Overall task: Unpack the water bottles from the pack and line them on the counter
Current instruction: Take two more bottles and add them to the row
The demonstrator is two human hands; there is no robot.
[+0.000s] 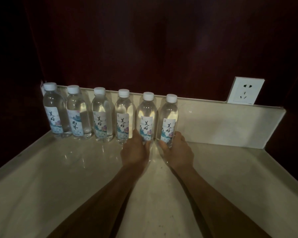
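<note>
Several clear water bottles with white caps and printed labels stand upright in a row along the back of the pale stone counter (pixel 58 169). My left hand (pixel 134 152) grips the base of the second bottle from the right (pixel 146 115). My right hand (pixel 178 152) grips the base of the rightmost bottle (pixel 169 117). Both held bottles stand on the counter, close beside each other. The leftmost bottle (pixel 52 109) sits in the back left corner. No pack is in view.
A low stone backsplash (pixel 222 124) runs behind the row, with a dark red wall above it. A white wall socket (pixel 244 91) sits at the right on top of the backsplash. Raised edges border the counter left and right.
</note>
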